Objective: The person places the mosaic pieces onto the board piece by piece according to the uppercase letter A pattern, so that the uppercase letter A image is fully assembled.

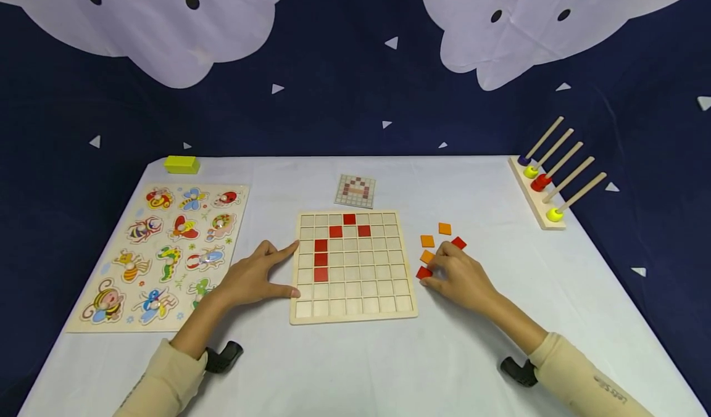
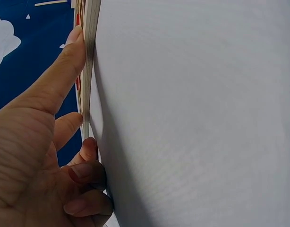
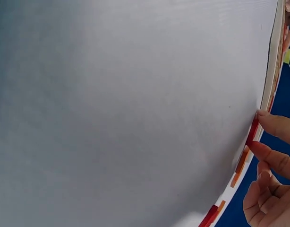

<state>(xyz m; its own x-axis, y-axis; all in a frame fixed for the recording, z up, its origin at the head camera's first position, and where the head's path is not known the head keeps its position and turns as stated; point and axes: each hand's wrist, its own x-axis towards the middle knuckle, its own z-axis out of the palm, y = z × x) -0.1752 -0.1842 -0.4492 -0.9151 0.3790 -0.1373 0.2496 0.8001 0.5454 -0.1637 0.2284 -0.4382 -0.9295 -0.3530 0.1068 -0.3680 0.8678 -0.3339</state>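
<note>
A wooden grid board [image 1: 352, 318] lies in the middle of the table, with several red square tiles [image 1: 321, 259] set in its cells. My left hand [image 1: 250, 278] steadies the board's left side, thumb and index finger spread and touching the rim, the other fingers bent below. Right of the board, my right hand [image 1: 461, 278] holds a red tile [image 3: 252, 131] between thumb and index fingertip, down at the table surface. Around that hand lie orange tiles [image 1: 427, 241] and another red tile [image 1: 458, 242], partly behind the fingers.
Behind the board lies a small pattern card [image 1: 354, 192]. An insect puzzle board [image 1: 158, 324] is at the left, with a yellow block [image 1: 182, 165] beyond it. At the back right stands a wooden peg rack [image 1: 536, 196] with a few coloured beads.
</note>
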